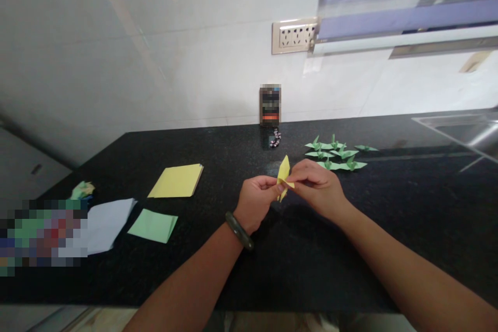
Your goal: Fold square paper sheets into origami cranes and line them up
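A yellow folded paper crane (pixel 285 168) is held up above the dark counter, between my two hands. My left hand (pixel 254 199) pinches its lower left part between thumb and fingers. From the other side, my right hand (pixel 321 184) grips its right part with thumb and forefinger. The fingers cover some of the folds. A dark bangle (pixel 239 231) circles my left wrist. Beyond my right hand, several green paper cranes (pixel 334 153) stand in rows on the counter.
On the left of the black counter (pixel 218 150) lie a yellow paper stack (pixel 177 180), a green sheet (pixel 153 225) and white paper (pixel 107 223). A phone-like object (pixel 270 106) leans on the wall, a beaded strap (pixel 275 138) before it. At right is a metal sink (pixel 467 132).
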Tool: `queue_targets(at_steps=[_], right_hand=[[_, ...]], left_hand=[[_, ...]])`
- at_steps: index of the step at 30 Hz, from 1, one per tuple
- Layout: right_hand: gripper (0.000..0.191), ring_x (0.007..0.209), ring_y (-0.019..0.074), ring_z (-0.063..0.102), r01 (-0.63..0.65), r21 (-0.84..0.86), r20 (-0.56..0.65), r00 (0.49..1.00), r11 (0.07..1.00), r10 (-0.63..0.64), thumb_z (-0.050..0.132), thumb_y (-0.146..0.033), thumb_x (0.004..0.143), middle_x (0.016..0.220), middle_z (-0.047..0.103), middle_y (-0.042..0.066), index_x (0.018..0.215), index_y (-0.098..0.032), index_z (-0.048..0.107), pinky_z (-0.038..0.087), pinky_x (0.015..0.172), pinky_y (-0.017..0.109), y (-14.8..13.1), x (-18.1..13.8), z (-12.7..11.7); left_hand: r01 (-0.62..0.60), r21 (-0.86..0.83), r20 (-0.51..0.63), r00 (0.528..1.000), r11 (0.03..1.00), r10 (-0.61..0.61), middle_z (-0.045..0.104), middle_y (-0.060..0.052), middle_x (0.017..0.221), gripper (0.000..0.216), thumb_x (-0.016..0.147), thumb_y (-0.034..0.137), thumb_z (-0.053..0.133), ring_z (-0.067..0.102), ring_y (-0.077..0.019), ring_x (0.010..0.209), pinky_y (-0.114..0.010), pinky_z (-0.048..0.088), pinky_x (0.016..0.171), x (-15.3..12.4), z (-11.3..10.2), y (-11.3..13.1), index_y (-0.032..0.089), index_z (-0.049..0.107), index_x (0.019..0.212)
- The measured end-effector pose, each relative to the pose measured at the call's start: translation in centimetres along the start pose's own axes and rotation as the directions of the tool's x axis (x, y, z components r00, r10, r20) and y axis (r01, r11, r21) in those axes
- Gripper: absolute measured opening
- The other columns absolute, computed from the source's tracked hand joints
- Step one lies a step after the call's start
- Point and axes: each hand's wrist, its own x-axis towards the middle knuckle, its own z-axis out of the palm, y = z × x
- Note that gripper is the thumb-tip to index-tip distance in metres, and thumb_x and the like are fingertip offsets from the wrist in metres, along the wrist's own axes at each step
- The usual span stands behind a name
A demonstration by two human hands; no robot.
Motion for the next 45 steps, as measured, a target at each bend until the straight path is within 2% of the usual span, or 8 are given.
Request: queue_targets(at_steps=[5,12,25,31,35,38,40,45], right_hand=[[0.011,0.068,0.0144,0.056,0.089,-0.149,0.050,0.995,0.985,-0.083,0.061,-0.021,0.075,0.074,0.059,0.003,0.079,-0.025,0.070,0.044,0.059,0.027,-0.2,0.0,-0.3],[0.021,0.067,0.0117,0.054,0.368,-0.242,0.194,0.925,0.898,-0.327,0.054,-0.015,0.080,0.075,0.056,0.003,0.092,-0.025,0.069,0.043,0.055,0.022,0.1,-0.2,-0.4],[0.024,0.071,0.0139,0.053,0.417,-0.379,0.307,0.899,0.826,-0.313,0.050,-0.020,0.084,0.079,0.058,0.006,0.102,-0.022,0.065,0.043,0.061,0.026,0.7,0.0,-0.7],[0.027,0.071,0.0154,0.053,0.430,-0.379,0.361,0.884,0.819,-0.296,0.055,-0.030,0.081,0.080,0.058,0.007,0.104,-0.020,0.065,0.043,0.062,0.028,0.5,0.1,-0.9],[0.024,0.070,0.0147,0.054,0.320,-0.233,0.336,0.913,0.918,-0.233,0.055,-0.033,0.080,0.078,0.058,0.006,0.094,-0.019,0.067,0.043,0.062,0.027,0.0,0.0,-0.6],[0.024,0.064,0.0125,0.054,0.032,-0.109,0.101,0.995,0.994,-0.021,0.045,-0.030,0.085,0.070,0.058,0.003,0.083,-0.017,0.065,0.043,0.059,0.025,-0.3,-0.1,0.1],[0.021,0.054,0.0107,0.050,-0.181,-0.050,0.012,0.983,0.982,0.182,0.048,-0.033,0.083,0.062,0.054,0.000,0.076,-0.016,0.060,0.041,0.051,0.023,-0.3,-0.2,0.6],[0.022,0.050,0.0094,0.045,-0.269,-0.062,0.132,0.952,0.961,0.275,0.052,-0.036,0.079,0.058,0.049,-0.002,0.068,-0.017,0.053,0.037,0.046,0.022,-0.1,-0.3,1.1]], left_hand=[[-0.044,0.032,0.002,0.999,0.999,0.043,0.065,-0.003,0.059,0.023,0.057,0.030,0.074,0.053,-0.0091,0.053,-0.021,0.040,0.052,0.0,0.0,-0.1,0.011,0.067,0.067],[0.057,-0.095,-0.050,0.997,0.994,-0.062,0.062,-0.001,0.054,0.025,0.049,0.028,0.077,0.053,-0.0079,0.049,-0.020,0.042,0.052,0.0,0.1,0.4,0.010,0.066,0.063],[0.139,-0.272,0.181,0.979,0.952,-0.091,0.065,-0.005,0.067,0.018,0.060,0.018,0.070,0.057,-0.0095,0.062,-0.022,0.044,0.063,0.3,-0.7,0.4,0.008,0.068,0.075],[0.126,-0.337,0.130,0.988,0.933,-0.086,0.063,-0.005,0.061,0.020,0.068,0.027,0.063,0.058,-0.0117,0.056,-0.025,0.045,0.058,0.4,-0.8,0.1,0.008,0.065,0.070],[0.108,-0.298,0.070,0.993,0.948,-0.091,0.064,-0.006,0.064,0.021,0.064,0.028,0.069,0.057,-0.0106,0.056,-0.023,0.045,0.055,0.2,-0.5,0.0,0.008,0.064,0.069],[0.081,-0.283,0.021,0.997,0.956,-0.078,0.064,-0.005,0.062,0.022,0.062,0.029,0.071,0.057,-0.0109,0.057,-0.024,0.046,0.058,0.1,-0.2,0.0,0.008,0.065,0.069],[0.058,-0.251,-0.019,0.998,0.966,-0.065,0.063,-0.004,0.060,0.022,0.061,0.030,0.071,0.057,-0.0106,0.056,-0.023,0.045,0.057,0.1,-0.1,0.0,0.009,0.066,0.068],[-0.050,-0.071,-0.116,0.992,0.996,0.042,0.061,-0.001,0.056,0.016,0.061,0.026,0.070,0.052,-0.0080,0.051,-0.022,0.042,0.053,0.0,0.1,0.1,0.011,0.069,0.065]])
